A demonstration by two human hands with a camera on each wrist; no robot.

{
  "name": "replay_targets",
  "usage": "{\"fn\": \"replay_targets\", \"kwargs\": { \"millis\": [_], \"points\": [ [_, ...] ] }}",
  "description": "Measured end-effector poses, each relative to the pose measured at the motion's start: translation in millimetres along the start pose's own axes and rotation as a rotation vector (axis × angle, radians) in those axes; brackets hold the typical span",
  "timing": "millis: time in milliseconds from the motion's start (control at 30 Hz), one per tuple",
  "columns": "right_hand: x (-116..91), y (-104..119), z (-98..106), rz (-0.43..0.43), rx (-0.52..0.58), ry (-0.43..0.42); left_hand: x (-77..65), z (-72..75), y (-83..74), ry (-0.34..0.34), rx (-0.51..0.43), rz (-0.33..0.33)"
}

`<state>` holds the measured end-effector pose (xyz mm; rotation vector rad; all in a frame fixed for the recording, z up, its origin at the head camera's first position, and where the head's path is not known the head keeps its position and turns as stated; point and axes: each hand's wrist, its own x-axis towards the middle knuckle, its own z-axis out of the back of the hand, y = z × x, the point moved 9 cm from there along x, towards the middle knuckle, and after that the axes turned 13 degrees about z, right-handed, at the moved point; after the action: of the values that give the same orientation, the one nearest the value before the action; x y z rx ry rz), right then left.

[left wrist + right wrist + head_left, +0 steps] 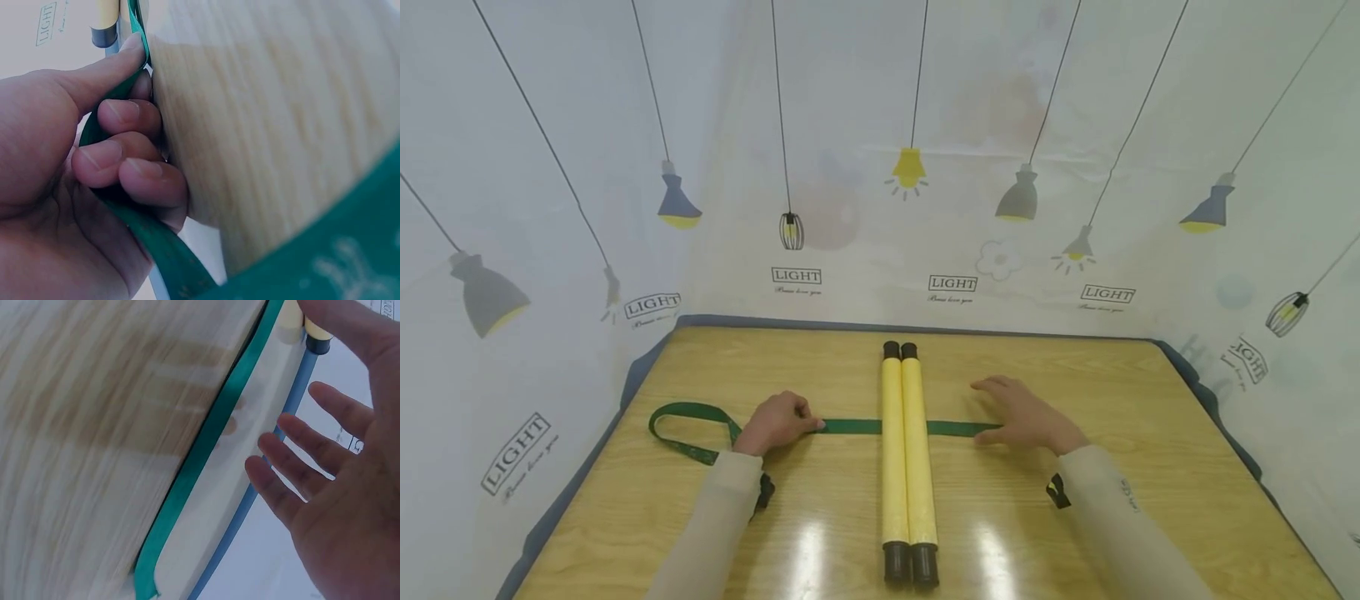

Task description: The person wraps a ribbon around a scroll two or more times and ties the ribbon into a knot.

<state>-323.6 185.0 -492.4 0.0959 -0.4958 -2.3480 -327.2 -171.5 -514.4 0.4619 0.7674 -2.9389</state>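
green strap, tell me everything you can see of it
The green strap is a flat, narrow band that looks like fabric, with pale markings in the left wrist view. It runs nearly straight across the table, passing beneath two yellow rods. The left hand pinches it; beyond that hand it curves into a loop. Whether the right hand touches it is unclear.

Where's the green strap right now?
In the head view, the strap runs sideways across the table, under the two yellow rods, its loop at left.
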Motion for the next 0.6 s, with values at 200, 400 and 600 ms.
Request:
{"fn": "replay_targets", "kwargs": {
  "millis": [200, 400, 600],
  "points": [
    [-14, -15, 4, -0.056, 0.041, -0.034, -0.7, 1.1, 2.0, 0.0, 0.007, 0.014],
    [-17, -18, 3, -0.079, 0.04, -0.027, -0.4, 1.4, -0.5, -0.01, 0.009, -0.001],
    [-16, -18, -2, -0.162, 0.124, 0.031, 0.0, 0.1, -0.2, -0.013, 0.005, -0.009]
  ]
}}
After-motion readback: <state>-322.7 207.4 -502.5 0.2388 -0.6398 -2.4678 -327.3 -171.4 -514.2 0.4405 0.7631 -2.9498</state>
